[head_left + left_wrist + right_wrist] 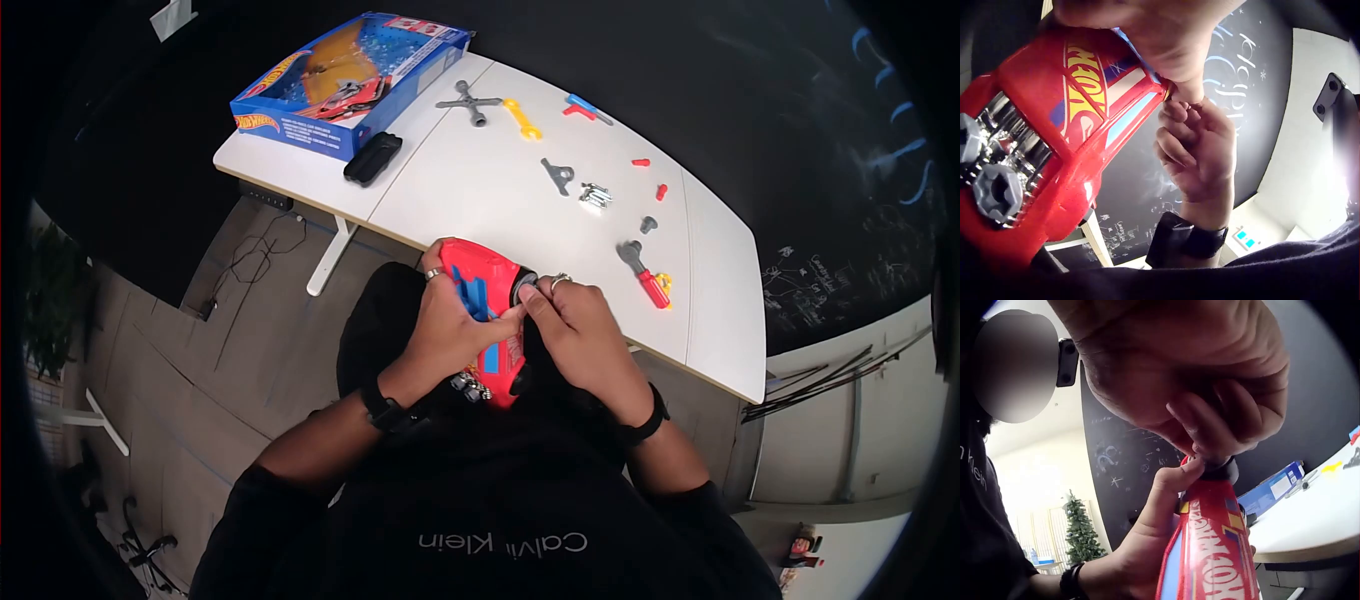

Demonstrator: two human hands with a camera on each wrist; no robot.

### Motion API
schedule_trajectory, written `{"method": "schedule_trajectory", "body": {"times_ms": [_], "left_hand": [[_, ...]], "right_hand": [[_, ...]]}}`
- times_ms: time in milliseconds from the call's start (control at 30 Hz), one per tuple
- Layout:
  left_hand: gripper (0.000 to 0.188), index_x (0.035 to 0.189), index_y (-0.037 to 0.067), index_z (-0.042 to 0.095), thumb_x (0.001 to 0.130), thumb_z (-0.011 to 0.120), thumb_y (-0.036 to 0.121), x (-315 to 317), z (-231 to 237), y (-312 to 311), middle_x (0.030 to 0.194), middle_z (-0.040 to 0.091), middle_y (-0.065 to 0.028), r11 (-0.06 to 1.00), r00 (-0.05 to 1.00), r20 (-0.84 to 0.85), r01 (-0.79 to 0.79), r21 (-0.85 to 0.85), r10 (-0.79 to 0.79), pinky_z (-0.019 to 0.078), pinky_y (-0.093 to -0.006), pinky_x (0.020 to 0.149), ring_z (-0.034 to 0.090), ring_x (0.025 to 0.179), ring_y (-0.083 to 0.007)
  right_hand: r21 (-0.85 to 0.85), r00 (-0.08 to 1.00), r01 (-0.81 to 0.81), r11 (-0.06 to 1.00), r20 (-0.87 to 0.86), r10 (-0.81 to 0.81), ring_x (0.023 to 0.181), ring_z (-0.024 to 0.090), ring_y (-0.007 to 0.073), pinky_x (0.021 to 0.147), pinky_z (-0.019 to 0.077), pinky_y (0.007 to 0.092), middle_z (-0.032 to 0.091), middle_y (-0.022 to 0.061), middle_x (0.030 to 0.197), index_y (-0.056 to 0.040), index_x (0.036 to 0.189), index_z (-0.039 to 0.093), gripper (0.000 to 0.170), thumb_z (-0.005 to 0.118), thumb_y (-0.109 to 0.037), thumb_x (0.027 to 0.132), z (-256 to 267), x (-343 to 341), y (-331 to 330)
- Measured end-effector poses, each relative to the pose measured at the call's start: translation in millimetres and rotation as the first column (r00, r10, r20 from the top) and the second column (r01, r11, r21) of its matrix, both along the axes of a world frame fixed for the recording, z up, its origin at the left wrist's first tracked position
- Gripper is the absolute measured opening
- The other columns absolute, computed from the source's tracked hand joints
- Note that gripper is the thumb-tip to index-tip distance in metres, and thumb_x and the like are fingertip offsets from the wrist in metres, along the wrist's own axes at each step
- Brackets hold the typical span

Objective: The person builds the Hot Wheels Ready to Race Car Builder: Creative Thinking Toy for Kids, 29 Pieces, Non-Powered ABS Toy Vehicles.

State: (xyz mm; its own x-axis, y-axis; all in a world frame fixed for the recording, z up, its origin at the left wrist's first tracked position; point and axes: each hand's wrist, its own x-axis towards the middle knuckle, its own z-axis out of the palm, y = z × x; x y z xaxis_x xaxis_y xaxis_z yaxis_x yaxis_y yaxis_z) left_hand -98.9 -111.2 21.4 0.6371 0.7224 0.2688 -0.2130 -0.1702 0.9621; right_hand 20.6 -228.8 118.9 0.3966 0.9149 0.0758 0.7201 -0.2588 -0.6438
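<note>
A red toy car (512, 355) with blue parts is held above the lap, at the table's near edge. My left hand (440, 318) grips its body, the thumb reaching across toward the wheel. With curled fingers my right hand (580, 330) pinches at the black wheel (523, 287); what lies between the fingertips is hidden. In the left wrist view the car's hood (1079, 87) shows a yellow and red logo beside a chrome engine (1013, 144). The right wrist view shows the right hand (1191, 381) over the wheel end and the left thumb (1175, 478) near its fingertips.
On the white table (450, 190) stand a blue toy box (350, 85) and a black tray (373, 159). Farther right lie a grey cross wrench (468, 103), a yellow wrench (521, 120), a blue and red tool (585, 109), chrome parts (595, 195) and a red-handled tool (654, 289).
</note>
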Motion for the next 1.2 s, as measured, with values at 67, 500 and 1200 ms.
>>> {"method": "schedule_trajectory", "body": {"times_ms": [67, 500, 1200], "left_hand": [[0.094, 0.137, -0.010, 0.023, 0.074, 0.088, 0.013, -2, 5, 2, 0.106, 0.065, -0.0157, 0.999, 1.000, -0.024, 0.009, 0.043, -0.008, 0.0563, -0.0319, 0.086, 0.070, 0.094, -0.0204], [0.102, 0.148, -0.002, 0.019, 0.075, 0.088, 0.018, 4, -26, 13, 0.124, 0.058, -0.0187, 0.991, 0.993, 0.042, 0.106, 0.084, -0.110, 0.0530, -0.0356, 0.096, 0.063, 0.112, -0.0213], [0.114, 0.152, 0.002, 0.042, 0.086, 0.023, 0.093, 3, -28, 27, 0.136, 0.061, -0.0246, 0.473, 0.747, 0.563, 0.662, -0.581, -0.354, 0.0515, -0.0504, 0.104, 0.063, 0.123, -0.0379]], "right_hand": [[0.052, 0.996, 0.020, 0.998, -0.086, -0.016, 0.067, 0.063, 0.0440, 0.062, 0.0479, 0.0457, 0.061, 0.0262, 0.069, 0.0055, 0.078, 0.060, 0.035, 0.056, -0.020, 0.101, -5, -3, -2], [0.059, 0.985, 0.097, 0.994, 0.135, -0.104, 0.056, 0.056, 0.0344, 0.056, 0.0431, 0.0414, 0.053, 0.0171, 0.060, -0.0002, 0.080, 0.057, 0.047, 0.058, -0.041, 0.104, -11, 25, -12], [0.071, 0.812, -0.265, 0.962, -0.522, 0.262, 0.089, 0.057, 0.0063, 0.080, 0.0499, 0.0259, 0.063, 0.0039, 0.096, 0.0007, 0.119, 0.056, 0.038, 0.065, -0.033, 0.104, -87, 25, -31]]}}
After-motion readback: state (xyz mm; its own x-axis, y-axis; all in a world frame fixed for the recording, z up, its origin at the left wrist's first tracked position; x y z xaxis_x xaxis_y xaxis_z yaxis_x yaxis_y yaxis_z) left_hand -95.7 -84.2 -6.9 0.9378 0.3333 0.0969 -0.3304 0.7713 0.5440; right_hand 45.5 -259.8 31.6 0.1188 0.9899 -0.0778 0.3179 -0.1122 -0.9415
